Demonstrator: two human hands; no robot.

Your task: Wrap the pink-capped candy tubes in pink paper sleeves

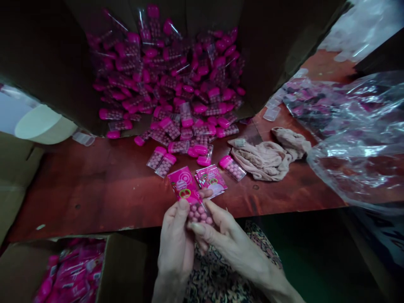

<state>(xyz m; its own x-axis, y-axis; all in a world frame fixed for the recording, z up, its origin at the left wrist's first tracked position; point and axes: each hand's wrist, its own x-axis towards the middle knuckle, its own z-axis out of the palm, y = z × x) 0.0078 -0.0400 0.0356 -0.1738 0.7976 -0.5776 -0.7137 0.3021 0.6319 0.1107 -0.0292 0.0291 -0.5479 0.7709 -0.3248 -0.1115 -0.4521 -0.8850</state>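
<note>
A: Head view, sole view on file. Where is the piece in hand?

B: The clear container of pink balls [199, 214] is at the front edge of the table [110, 181], between the left hand [176, 240] and the right hand [230, 240].

A: Condition of grip?

B: Left thumb and fingers are pinched narrow on a pink printed sleeve [183, 181]. The right hand is closed about the container, its thumb laid across the lower end.

A: Is the sleeve fitted?

B: It meets the container. Whether it goes around it or only lies against it, I cannot tell; fingers cover the join and the light is dim. I rate this piece as partway.

A: Completed work?

B: The lower-left box [126, 261] holds a heap of pink packs [72, 273]. I judge them to be finished pieces.

A: Outstanding?

B: Spare sleeves [212, 180] lie stacked just beyond the hands. Pink-capped containers [158, 75] without sleeves heap inside the large carton [277, 50] and spill onto the table, one lying just beside a crumpled cloth [265, 158]. In my assessment, a large share of the lot remains.
</note>
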